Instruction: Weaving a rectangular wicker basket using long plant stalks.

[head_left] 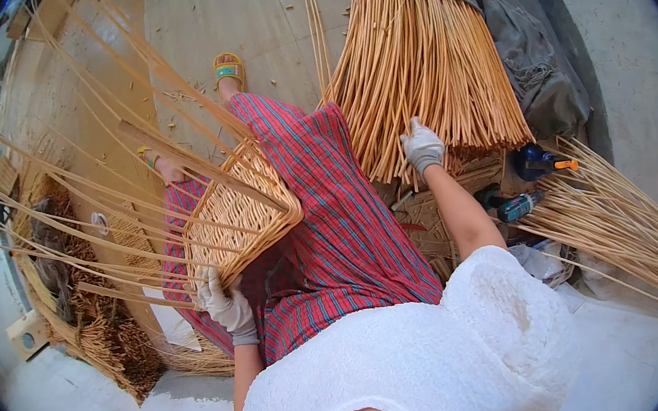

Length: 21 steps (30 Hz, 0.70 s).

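A partly woven wicker basket (223, 224) rests tilted across my lap, its long rods fanning out to the left. My left hand (227, 306), in a pale glove, is closed on the basket's near corner. A flat wooden strip (202, 165) lies across the basket's far side. To the right, my right hand (423, 146), also gloved, reaches to the lower part of a big bundle of wicker rods (417, 69). Its fingers look curled against the rods, one finger pointing up along them; how many they grip is hidden.
A grey cloth (536, 59) covers the bundle's right side. Nearby lie a dark blue tool with an orange tip (541, 162), a teal-and-black power tool (520, 205) and loose rods (611, 221). At left sits a pile of brown cut sticks (111, 335). Wicker scraps litter the floor.
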Available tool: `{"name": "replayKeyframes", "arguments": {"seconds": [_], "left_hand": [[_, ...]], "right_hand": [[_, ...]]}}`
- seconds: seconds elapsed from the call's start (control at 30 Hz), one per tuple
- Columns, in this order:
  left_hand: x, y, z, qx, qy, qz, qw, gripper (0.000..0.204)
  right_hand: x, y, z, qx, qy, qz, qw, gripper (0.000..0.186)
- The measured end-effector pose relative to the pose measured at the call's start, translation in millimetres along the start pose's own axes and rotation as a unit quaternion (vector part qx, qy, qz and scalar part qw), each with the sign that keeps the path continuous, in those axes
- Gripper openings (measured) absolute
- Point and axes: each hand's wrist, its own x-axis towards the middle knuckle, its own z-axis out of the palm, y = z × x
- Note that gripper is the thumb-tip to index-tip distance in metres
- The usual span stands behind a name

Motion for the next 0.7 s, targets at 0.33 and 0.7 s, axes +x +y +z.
{"name": "replayKeyframes", "arguments": {"seconds": [0.33,0.7], "left_hand": [[5,-7,3,-0.046,0.004,0.022,0.999,0.057],[6,7,-6,-0.037,0.006,-0.049,0.998,0.058]], "right_hand": [[26,-42,18,-0.053,0.155,-0.069,0.984,0.026],[21,-96,-9,0.059,0.047,0.050,0.996,0.035]]}}
